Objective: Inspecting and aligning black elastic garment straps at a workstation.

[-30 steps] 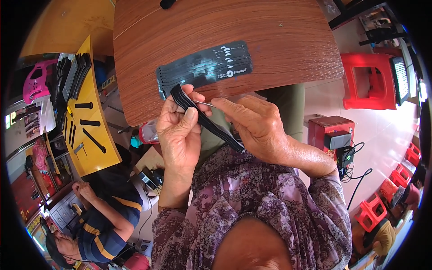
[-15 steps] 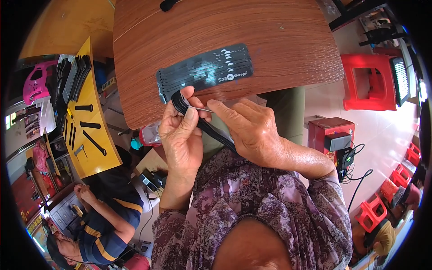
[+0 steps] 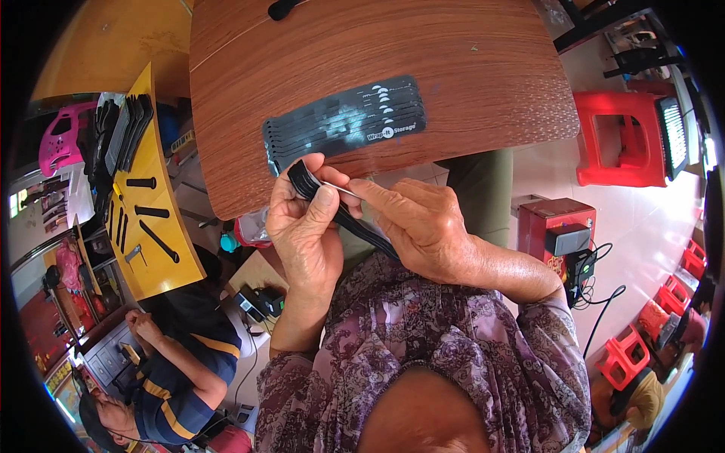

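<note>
In front of my chest, just off the table's near edge, my left hand (image 3: 308, 238) pinches a stack of black straps (image 3: 364, 231) between thumb and fingers. The upper ends curve over the fingers; the lower ends trail under my right hand (image 3: 427, 230). Between the fingertips of that right hand is a thin, pale, pin-like piece (image 3: 341, 189), its other end meeting the straps beside my left thumb. Its exact kind is too small to tell. Beyond my hands, overlapping dark printed cards (image 3: 332, 119) lie fanned on the brown wooden table (image 3: 491, 90).
A co-worker (image 3: 177, 385) sits at the left, hands together, near a yellow board (image 3: 162, 272) bearing several black straps. At the right are a red stool (image 3: 619, 136) and a red box (image 3: 555, 215) with black cables. One black strap end (image 3: 281, 9) lies at the table's far side.
The pale thin piece now slants more steeply down to the right. My right fingertips have shifted slightly down, and the straps' upper end has turned to show its layered edges more.
</note>
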### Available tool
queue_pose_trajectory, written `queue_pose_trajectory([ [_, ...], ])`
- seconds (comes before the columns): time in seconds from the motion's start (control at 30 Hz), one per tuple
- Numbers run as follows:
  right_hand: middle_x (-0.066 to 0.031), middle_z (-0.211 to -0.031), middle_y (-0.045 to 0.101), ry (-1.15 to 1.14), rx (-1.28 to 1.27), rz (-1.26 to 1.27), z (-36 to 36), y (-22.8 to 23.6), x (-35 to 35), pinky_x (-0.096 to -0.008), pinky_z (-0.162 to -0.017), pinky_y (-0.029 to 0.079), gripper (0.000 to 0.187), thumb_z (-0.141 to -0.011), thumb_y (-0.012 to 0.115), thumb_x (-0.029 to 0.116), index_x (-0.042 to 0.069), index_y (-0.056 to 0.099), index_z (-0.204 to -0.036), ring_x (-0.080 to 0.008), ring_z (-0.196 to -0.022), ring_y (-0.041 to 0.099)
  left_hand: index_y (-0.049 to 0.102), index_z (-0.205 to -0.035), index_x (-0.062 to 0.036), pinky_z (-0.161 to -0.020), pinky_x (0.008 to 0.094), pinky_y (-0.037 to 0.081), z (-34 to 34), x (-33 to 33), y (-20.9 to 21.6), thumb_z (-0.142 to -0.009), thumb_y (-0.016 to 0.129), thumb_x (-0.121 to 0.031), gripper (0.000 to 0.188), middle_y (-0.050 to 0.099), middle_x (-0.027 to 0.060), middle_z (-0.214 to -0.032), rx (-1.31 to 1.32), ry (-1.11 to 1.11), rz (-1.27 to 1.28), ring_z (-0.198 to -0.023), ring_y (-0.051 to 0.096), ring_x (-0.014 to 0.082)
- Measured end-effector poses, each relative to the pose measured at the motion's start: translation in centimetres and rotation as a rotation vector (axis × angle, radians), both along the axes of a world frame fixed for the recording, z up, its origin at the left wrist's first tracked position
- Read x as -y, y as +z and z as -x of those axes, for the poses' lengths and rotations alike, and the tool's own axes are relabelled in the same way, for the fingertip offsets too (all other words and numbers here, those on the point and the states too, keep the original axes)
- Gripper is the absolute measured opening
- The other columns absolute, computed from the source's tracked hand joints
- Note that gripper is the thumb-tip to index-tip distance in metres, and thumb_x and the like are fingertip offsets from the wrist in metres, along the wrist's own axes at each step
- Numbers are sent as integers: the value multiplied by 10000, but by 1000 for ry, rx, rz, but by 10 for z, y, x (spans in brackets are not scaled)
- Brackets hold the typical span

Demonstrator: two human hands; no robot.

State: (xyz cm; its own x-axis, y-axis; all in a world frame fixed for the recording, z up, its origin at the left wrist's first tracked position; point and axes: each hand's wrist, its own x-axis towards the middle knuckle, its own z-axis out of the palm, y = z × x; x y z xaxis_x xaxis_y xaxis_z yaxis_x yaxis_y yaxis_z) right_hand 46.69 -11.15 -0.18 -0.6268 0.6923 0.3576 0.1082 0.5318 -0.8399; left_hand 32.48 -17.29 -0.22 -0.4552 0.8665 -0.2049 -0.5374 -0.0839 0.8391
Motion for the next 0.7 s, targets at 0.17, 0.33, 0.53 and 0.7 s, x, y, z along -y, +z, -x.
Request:
queue_pose_trajectory([
  [0.17,-116,-635,537,-13,-77,33,3,-4,4,-342,-482,420,473,-712,608,-88,-35,559,-1180,-240,-526,531,528,-1118,29,-623,298,515,-1,0,-1,-829,638,-21,313,607,137,-935,-73,8,-18,-733,603,178],
  [0.33,-109,-653,550,-6,-80,27,2,-8,5,-343,-489,427,484,-716,601,-87,-28,555,-1194,-239,-530,539,534,-1117,34,-618,296,512,-2,-1,0,-826,649,-35,322,612,145,-947,-104,17,-18,-749,598,177],
  [0.53,-105,-674,569,5,-54,9,0,-10,4,-339,-505,447,513,-701,594,-91,-19,552,-1207,-239,-557,569,536,-1131,41,-608,298,513,-1,-2,-1,-820,661,-56,349,624,167,-966,-72,-14,-16,-764,598,183],
  [0.7,-104,-700,588,7,-44,11,-1,-12,4,-326,-504,452,520,-694,593,-98,-24,551,-1207,-234,-560,576,542,-1129,48,-607,298,516,0,-1,-4,-815,668,-61,355,626,170,-962,-34,-29,-5,-765,601,185],
])
